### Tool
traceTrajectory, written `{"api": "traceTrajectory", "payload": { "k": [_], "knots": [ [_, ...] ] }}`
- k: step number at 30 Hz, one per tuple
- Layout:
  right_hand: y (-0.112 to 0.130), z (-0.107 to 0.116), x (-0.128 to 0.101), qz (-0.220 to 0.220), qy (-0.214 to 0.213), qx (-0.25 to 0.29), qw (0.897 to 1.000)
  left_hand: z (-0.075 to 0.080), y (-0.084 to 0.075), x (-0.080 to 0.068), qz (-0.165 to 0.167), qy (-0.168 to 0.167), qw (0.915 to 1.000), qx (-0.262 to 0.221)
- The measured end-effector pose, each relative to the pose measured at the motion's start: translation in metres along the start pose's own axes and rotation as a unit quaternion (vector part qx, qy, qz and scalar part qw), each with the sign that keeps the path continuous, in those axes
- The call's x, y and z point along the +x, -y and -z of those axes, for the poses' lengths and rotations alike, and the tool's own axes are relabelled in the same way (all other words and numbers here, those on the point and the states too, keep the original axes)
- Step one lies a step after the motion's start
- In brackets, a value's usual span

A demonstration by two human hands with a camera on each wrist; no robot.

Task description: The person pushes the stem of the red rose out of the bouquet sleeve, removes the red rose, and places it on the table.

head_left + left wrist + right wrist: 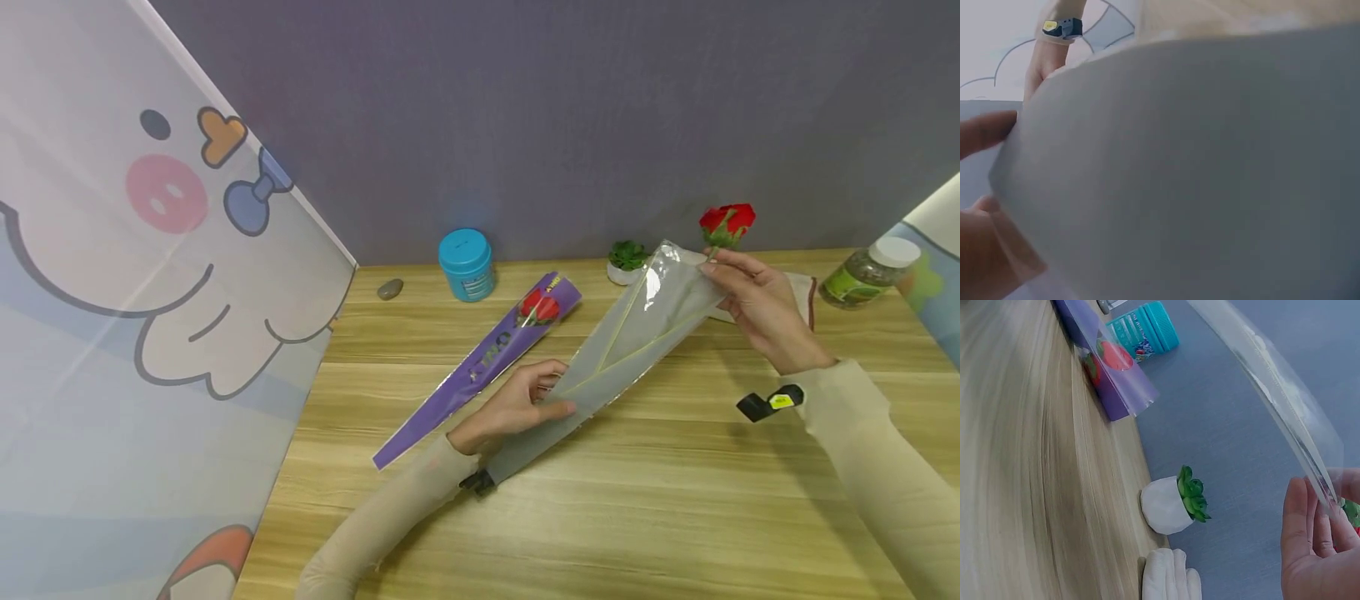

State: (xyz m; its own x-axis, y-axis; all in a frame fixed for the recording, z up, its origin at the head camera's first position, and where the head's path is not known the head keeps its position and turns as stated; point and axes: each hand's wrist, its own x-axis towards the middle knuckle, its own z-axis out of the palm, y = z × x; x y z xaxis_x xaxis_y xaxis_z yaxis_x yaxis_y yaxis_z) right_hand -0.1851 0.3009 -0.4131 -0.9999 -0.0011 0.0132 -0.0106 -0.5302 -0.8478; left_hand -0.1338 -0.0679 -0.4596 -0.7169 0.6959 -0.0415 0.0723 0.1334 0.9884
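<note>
A grey flower sleeve (630,333) with a clear plastic front and thin yellow lines slants up to the right above the table. My left hand (517,400) holds its lower part, thumb on the front and fingers behind; the sleeve fills most of the left wrist view. At the sleeve's mouth, my right hand (761,304) pinches a red rose (727,223) just under its head, fingers touching the plastic edge. The bloom stands above the mouth; most of its stem is hidden. A second rose in a purple sleeve (480,367) lies on the table beyond my left hand.
Along the back stand a blue-lidded tub (467,265), a small potted succulent (626,262) and a jar with a white lid (870,272). A grey stone (390,289) lies at back left. Behind my right hand lies a white glove (1169,575). A grey wall borders the table (615,517).
</note>
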Motion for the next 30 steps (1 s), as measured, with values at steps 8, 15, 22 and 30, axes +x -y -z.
{"api": "traceTrajectory", "payload": {
  "k": [8, 15, 22, 30],
  "knots": [
    [-0.002, 0.001, -0.001, 0.015, -0.004, 0.0, 1.0, 0.003, 0.003, 0.0, 0.026, -0.03, 0.9989, 0.027],
    [0.001, 0.0, 0.002, 0.049, -0.019, 0.01, 0.999, 0.011, 0.002, -0.004, 0.036, -0.027, 0.9978, 0.049],
    [0.006, 0.002, 0.001, 0.082, -0.025, 0.035, 0.996, 0.015, 0.001, -0.005, 0.043, -0.03, 0.9941, 0.095],
    [0.028, 0.009, 0.001, 0.12, -0.051, 0.048, 0.99, 0.02, 0.007, -0.007, 0.047, -0.059, 0.9902, 0.118]
  ]
}}
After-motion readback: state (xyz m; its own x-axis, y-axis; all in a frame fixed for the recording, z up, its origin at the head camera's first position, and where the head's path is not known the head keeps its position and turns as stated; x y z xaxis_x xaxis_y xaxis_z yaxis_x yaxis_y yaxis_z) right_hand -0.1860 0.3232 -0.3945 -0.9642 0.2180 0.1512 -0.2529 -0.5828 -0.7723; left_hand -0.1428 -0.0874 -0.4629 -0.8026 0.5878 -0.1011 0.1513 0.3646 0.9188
